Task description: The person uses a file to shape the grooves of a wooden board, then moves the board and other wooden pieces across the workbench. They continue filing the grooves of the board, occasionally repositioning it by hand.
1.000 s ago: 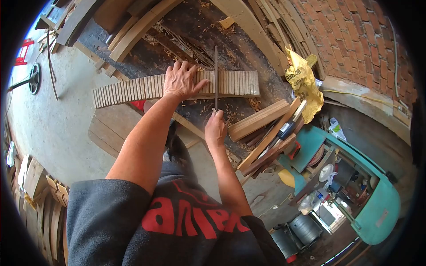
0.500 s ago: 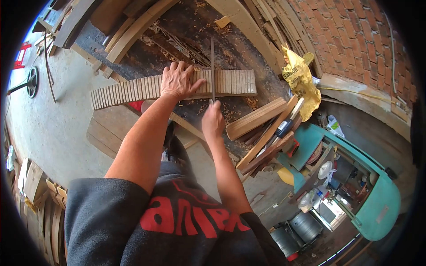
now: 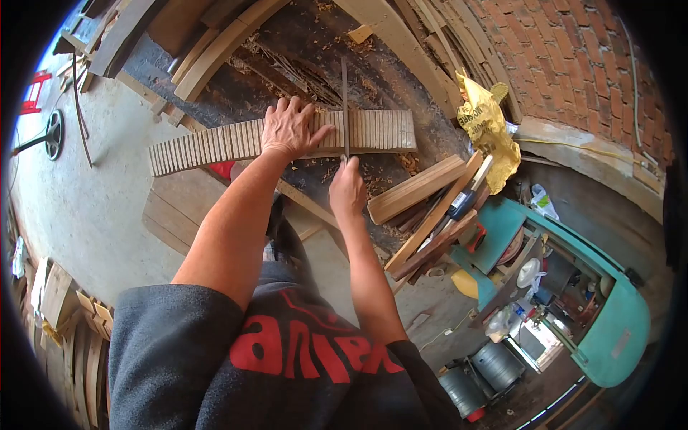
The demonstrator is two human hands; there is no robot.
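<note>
A long, slightly curved wooden piece (image 3: 215, 144), ridged with many grooves across its upper face, lies over the dark workbench. My left hand (image 3: 289, 130) presses on it just left of its middle, fingers bent lightly over the far edge and thumb spread toward the right. Close to that thumb, a long narrow file-like metal blade (image 3: 345, 107) crosses the grooved face, its tip pointing away from me. My right hand (image 3: 348, 188) is closed round the blade's near end, just this side of the wood's near edge; the handle is hidden in the fist.
Wood shavings litter the dark bench (image 3: 294, 36). Loose wooden blocks (image 3: 419, 190) and strips lie right of my right hand, near a yellow bag (image 3: 487, 132). A teal machine (image 3: 616, 344) stands lower right. Curved boards (image 3: 229, 54) lie at the far left, with a brick wall (image 3: 573, 64) at right.
My right hand has shifted slightly up toward the wood, with the blade in its grip. The left hand stays in place on the grooved piece; the whole view has moved a little.
</note>
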